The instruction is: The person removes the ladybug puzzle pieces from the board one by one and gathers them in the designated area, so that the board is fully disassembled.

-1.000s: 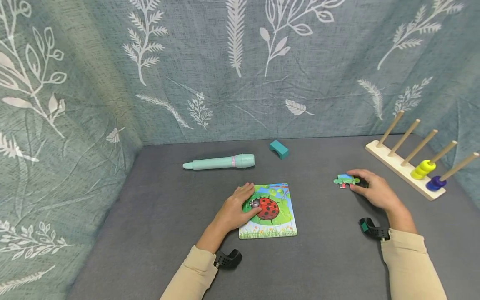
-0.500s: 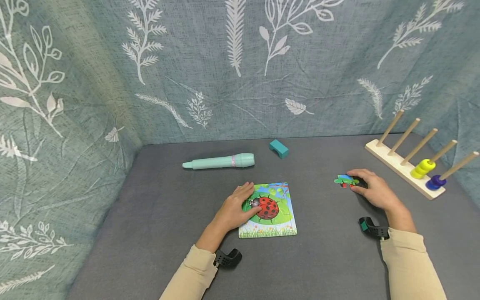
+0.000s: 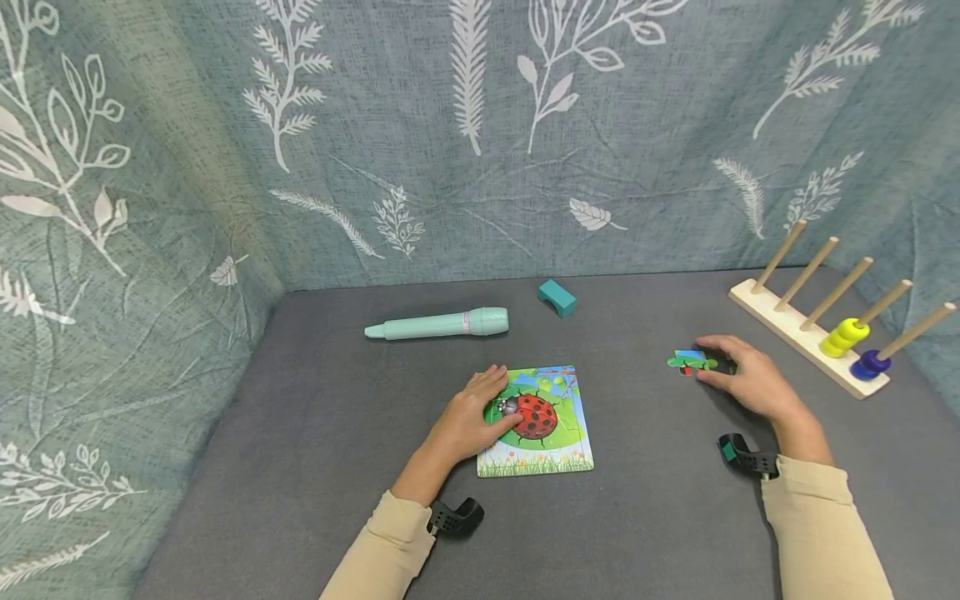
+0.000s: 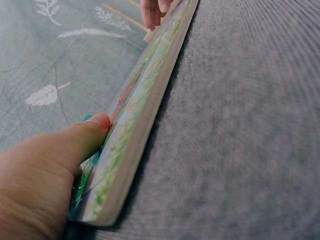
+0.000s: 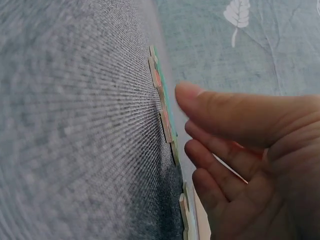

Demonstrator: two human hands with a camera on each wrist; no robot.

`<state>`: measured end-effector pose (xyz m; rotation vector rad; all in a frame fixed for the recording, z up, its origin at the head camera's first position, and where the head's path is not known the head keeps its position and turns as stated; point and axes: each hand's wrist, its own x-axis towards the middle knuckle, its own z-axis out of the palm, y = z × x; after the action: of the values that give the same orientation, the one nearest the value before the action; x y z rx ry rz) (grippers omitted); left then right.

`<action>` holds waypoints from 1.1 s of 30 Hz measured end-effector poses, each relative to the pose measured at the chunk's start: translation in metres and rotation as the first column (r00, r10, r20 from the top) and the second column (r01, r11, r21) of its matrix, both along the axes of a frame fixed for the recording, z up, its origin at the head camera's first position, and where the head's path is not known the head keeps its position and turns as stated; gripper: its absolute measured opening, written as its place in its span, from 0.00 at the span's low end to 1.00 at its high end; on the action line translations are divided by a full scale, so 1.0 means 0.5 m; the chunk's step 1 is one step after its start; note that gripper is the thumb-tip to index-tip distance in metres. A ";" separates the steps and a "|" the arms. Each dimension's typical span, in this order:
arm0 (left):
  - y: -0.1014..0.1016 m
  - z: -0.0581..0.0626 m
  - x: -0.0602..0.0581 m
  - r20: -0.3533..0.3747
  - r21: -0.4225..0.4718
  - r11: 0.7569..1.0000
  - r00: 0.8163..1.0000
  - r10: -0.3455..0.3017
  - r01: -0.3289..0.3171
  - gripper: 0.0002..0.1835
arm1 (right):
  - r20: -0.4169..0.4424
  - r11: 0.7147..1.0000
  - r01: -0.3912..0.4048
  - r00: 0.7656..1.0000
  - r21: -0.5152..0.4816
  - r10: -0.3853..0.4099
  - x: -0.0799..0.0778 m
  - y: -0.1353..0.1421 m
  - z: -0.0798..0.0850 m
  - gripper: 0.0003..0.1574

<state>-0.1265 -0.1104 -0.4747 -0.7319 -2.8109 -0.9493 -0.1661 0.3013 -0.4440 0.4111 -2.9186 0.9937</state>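
In the head view, my left hand (image 3: 471, 417) rests on the left side of a square ladybird jigsaw puzzle (image 3: 551, 462), its fingers extended over the upper left corner. The left wrist view has the thumb (image 4: 95, 127) lying along the puzzle's face (image 4: 137, 107). To the right, my right hand (image 3: 746, 379) hovers low, thumb and index finger apart, beside a small group of loose jigsaw pieces (image 3: 688, 357) in blue, green and red. From the right wrist these pieces (image 5: 167, 122) appear edge-on on the cloth, with a gap between them and the thumb. Another piece (image 5: 185, 215) lies under the fingers.
A mint-green pen-shaped toy (image 3: 442, 324) lies behind the puzzle. Farther back is a teal arch block (image 3: 557, 297). A wooden peg stand (image 3: 806, 333) with yellow and blue beads stands at right. A patterned curtain (image 3: 450, 208) hangs along the table's back edge.
The right thumb has shifted slightly left and covers more of the red part of the loose pieces. The left hand and the puzzle have stayed in place.
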 end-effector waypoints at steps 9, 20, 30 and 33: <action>0.000 0.004 0.005 0.012 0.018 1.000 1.000 0.003 -0.004 0.35 | 0.088 0.996 -0.043 0.995 -0.084 0.050 0.004 -0.026 0.016 0.37; 0.001 0.004 0.001 -0.009 0.029 1.000 1.000 0.004 -0.004 0.36 | 0.080 0.975 -0.144 0.984 -0.167 0.159 0.001 -0.085 0.024 0.37; -0.004 0.008 -0.004 -0.006 0.039 0.999 1.000 -0.011 0.011 0.39 | 0.080 0.947 -0.218 0.967 -0.236 0.242 0.010 -0.149 0.034 0.37; -0.014 0.002 -0.003 -0.008 0.027 1.000 1.000 -0.005 0.006 0.40 | 0.082 0.933 -0.246 0.958 -0.263 0.276 0.015 -0.170 0.031 0.37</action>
<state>-0.1279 -0.1176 -0.4736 -0.7388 -2.7849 -0.9809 -0.1585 0.2162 -0.4284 0.7664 -2.8332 1.4486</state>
